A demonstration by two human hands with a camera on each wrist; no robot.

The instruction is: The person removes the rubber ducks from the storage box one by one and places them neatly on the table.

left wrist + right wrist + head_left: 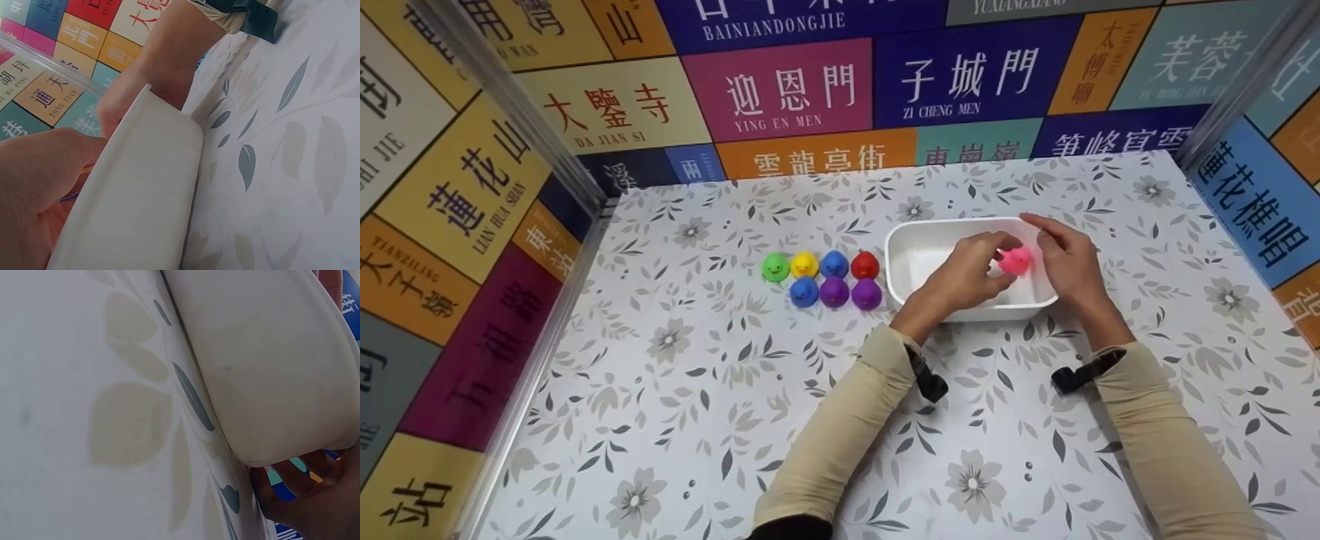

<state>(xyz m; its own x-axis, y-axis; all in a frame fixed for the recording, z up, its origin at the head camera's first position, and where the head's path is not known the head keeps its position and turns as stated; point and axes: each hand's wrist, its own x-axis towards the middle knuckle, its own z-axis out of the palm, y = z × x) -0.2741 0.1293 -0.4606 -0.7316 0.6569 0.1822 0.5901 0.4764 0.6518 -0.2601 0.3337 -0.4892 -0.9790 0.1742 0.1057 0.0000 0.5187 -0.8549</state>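
Note:
In the head view a white plastic tub stands on the table, its long side toward me. My left hand reaches over its near rim and pinches a small pink rubber duck between thumb and fingers, inside the tub's right part. My right hand holds the tub's right end, the thumb at the rim; in the right wrist view its fingers curl round the tub's end wall. In the left wrist view the tub wall hides the duck and the left fingertips.
Left of the tub sit small rubber ducks in two rows: green, yellow, blue and red behind, blue and two purple in front. Printed panels wall the floral-covered table.

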